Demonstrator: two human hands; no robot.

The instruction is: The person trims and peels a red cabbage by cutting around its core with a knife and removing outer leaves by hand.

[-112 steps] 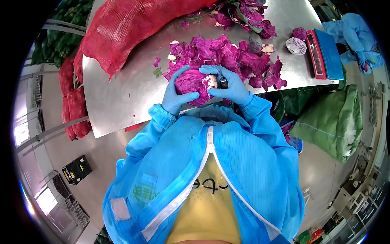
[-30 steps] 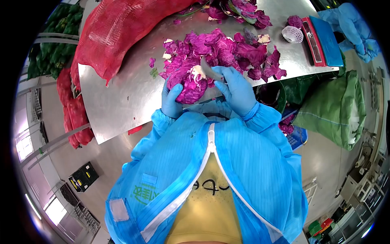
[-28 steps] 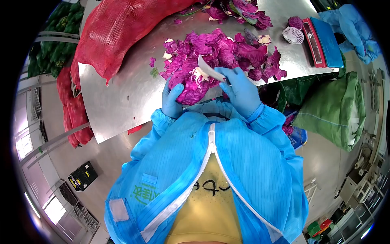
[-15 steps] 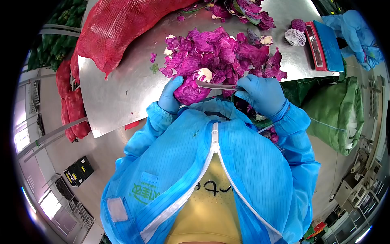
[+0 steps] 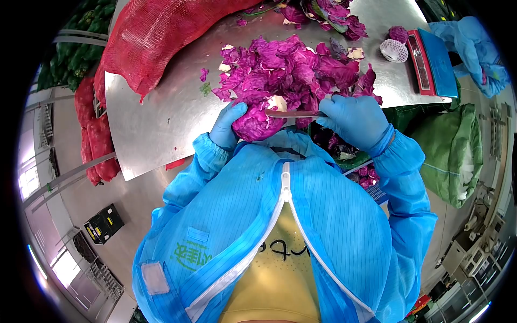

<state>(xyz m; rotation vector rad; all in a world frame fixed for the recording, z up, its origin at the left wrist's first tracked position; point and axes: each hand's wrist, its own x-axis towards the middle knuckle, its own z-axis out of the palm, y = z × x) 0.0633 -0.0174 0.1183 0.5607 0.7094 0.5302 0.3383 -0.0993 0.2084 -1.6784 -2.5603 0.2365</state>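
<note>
A purple cabbage head [image 5: 257,125] rests at the near edge of the metal table, its pale cut stem facing up and right. My left hand [image 5: 228,125], in a blue glove, holds the cabbage from its left side, thumb on top. My right hand [image 5: 355,119], also gloved, is closed round the handle of a knife [image 5: 293,114]. The blade lies level against the cabbage, just below the pale stem. Behind both hands spreads a heap of loose purple leaves [image 5: 280,64] with pale stem pieces among them.
A red mesh sack [image 5: 156,43] lies on the metal table [image 5: 145,129] at the left. At the right are a white foam net [image 5: 393,50], a small cabbage [image 5: 398,34] and a red and blue box [image 5: 431,62]. A green sack [image 5: 452,156] stands below; a person's blue sleeve [image 5: 471,46] shows beyond.
My right hand has moved right and the knife has turned from pointing up and left to lying level at the stem. My left hand has stayed on the cabbage.
</note>
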